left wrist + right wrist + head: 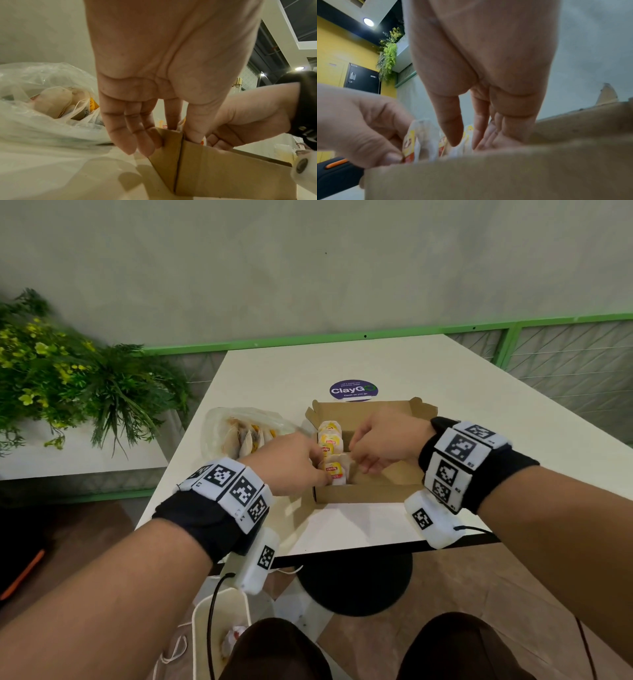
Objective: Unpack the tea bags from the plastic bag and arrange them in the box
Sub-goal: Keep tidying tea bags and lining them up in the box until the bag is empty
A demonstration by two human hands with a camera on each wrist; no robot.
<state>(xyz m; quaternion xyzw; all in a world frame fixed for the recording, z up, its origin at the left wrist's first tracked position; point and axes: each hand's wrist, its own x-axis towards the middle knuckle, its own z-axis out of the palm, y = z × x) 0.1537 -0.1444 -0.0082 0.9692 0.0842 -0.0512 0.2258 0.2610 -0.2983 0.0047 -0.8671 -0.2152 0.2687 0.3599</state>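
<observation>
Box: the brown cardboard box point(370, 493) sat open on the white table point(342, 364), right in front of you, with its lid flap standing up at the far side.
Tea bags in the box: a row of tea bags point(330, 445) stood on edge along the box's left side. The row ran away from you, from the near wall to the far wall. Their flat faces with the yellow and red labels looked toward you.
Left hand: your left hand point(291, 463) was at the near left corner of the box. Your thumb point(193, 125) and pointer finger dipped inside and pinched the nearest tea bag point(335, 472) by its left edge. Your other fingers point(137, 136) lay against the outside of the box wall.
Right hand: your right hand point(383, 440) was down inside the box, just right of the row. Its fingers point(448, 129) pointed down at the tea bags and were loosely curled. I could not tell if they held one.
Plastic bag: the clear plastic bag point(239, 433) lay on the table just left of the box, beside your left hand. More tea bags point(56, 104) were still inside it, lying in a heap.
</observation>
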